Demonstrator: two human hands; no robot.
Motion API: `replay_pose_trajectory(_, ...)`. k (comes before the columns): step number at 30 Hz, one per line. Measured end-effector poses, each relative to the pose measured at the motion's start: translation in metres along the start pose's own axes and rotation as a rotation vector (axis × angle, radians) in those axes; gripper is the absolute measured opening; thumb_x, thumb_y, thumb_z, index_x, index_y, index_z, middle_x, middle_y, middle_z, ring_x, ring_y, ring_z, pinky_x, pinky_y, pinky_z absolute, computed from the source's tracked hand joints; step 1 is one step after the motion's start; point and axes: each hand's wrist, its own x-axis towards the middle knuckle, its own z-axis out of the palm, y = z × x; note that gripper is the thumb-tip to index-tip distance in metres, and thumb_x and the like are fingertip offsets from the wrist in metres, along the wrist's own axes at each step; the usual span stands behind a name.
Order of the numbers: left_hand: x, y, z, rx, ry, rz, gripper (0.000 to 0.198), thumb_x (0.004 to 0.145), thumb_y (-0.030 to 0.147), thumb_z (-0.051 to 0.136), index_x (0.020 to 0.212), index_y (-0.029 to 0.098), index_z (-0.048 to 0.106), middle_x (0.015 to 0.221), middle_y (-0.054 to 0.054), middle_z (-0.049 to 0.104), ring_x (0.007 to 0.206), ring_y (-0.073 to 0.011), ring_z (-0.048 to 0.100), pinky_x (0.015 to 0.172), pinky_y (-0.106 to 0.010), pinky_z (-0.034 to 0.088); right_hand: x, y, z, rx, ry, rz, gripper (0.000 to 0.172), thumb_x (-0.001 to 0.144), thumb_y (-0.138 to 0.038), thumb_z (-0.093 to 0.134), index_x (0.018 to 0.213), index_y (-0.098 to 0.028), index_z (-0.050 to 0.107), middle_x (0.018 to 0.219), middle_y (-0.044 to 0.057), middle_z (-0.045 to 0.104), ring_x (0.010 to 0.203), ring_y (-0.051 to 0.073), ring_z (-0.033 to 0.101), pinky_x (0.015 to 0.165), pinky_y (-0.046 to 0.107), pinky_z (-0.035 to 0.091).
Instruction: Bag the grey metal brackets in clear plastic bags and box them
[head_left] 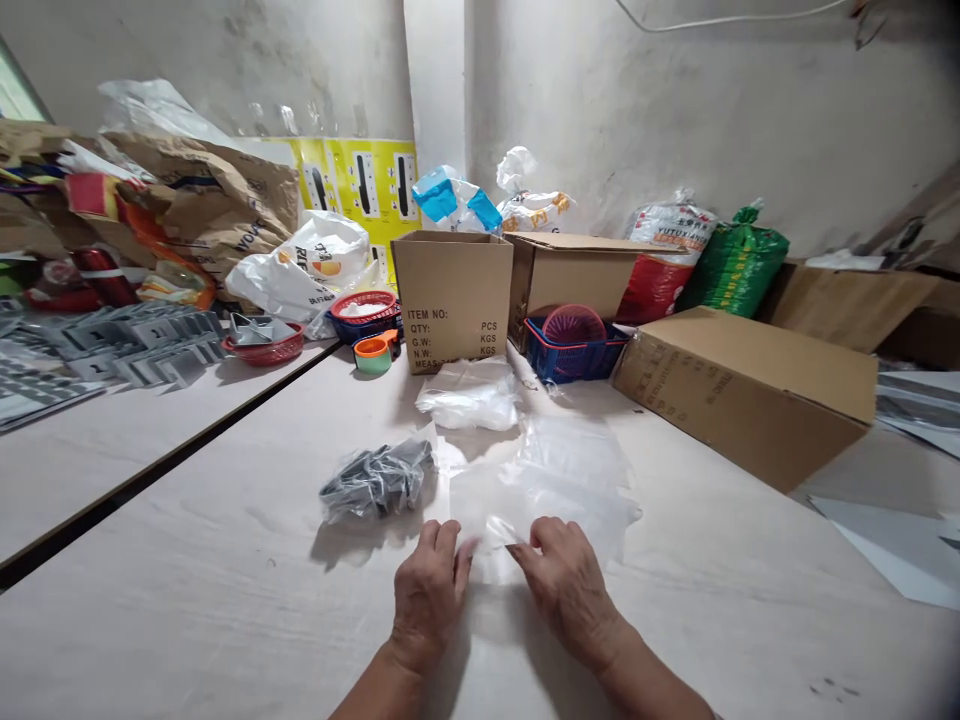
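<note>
Both my hands rest on a flat clear plastic bag point(547, 480) lying on the pale table. My left hand point(429, 590) lies palm down at the bag's near edge, fingers together and slightly curled. My right hand point(564, 580) sits beside it, thumb and fingers pinching the bag's near edge. A filled clear bag of dark grey metal parts point(379, 480) lies just left of the flat bag, close to my left hand. A crumpled pile of clear bags point(471, 395) sits farther back.
An upright cardboard box point(452, 298), a long box point(742, 395), a blue basket point(571, 352) with a pink lid, a red basket point(264, 345), an orange-green cup point(375, 352), grey metal brackets point(142, 345) and sacks line the back and left. White sheets point(892, 545) lie right.
</note>
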Motion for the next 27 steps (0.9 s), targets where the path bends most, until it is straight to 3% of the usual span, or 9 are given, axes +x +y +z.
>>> replay_pose_trajectory(7,0.000,-0.002,0.006,-0.207,-0.031,0.043,0.011,0.087,0.022,0.043,0.095,0.017,0.049,0.075,-0.002,0.051,0.061,-0.0137,0.054,0.057,-0.026,0.048,0.001,-0.002,0.005,-0.078,-0.069,0.012,0.044,0.086,-0.012,0.048,0.127,-0.026,0.044,0.076,0.003,0.048,0.065,0.016,0.042,0.059,0.030,0.026)
replay_pose_trajectory(13,0.001,-0.006,0.009,-0.105,-0.032,0.045,0.017,0.085,0.019,0.041,0.099,0.015,0.050,0.082,-0.006,0.053,0.065,-0.0165,0.056,0.055,-0.029,0.049,0.002,0.002,0.008,-0.059,-0.093,0.039,0.047,0.083,-0.011,0.053,0.126,-0.027,0.043,0.077,0.002,0.049,0.068,0.016,0.046,0.060,0.028,0.028)
replay_pose_trajectory(21,0.002,-0.005,0.013,-0.242,0.045,-0.021,0.014,0.085,0.022,0.044,0.095,0.015,0.050,0.077,-0.004,0.053,0.062,-0.0149,0.055,0.056,-0.028,0.049,0.001,-0.007,-0.001,0.031,-0.059,0.071,0.032,0.089,-0.025,0.047,0.121,-0.020,0.047,0.078,0.003,0.050,0.062,0.014,0.044,0.056,0.026,0.027)
replay_pose_trajectory(27,0.000,-0.006,0.010,-0.392,0.088,-0.089,0.013,0.082,0.023,0.048,0.091,0.015,0.052,0.072,-0.001,0.051,0.054,-0.0126,0.052,0.051,-0.026,0.048,0.003,-0.017,0.005,-0.054,-0.078,0.071,0.036,0.077,-0.007,0.048,0.111,-0.019,0.053,0.077,0.003,0.051,0.061,0.015,0.045,0.057,0.027,0.027)
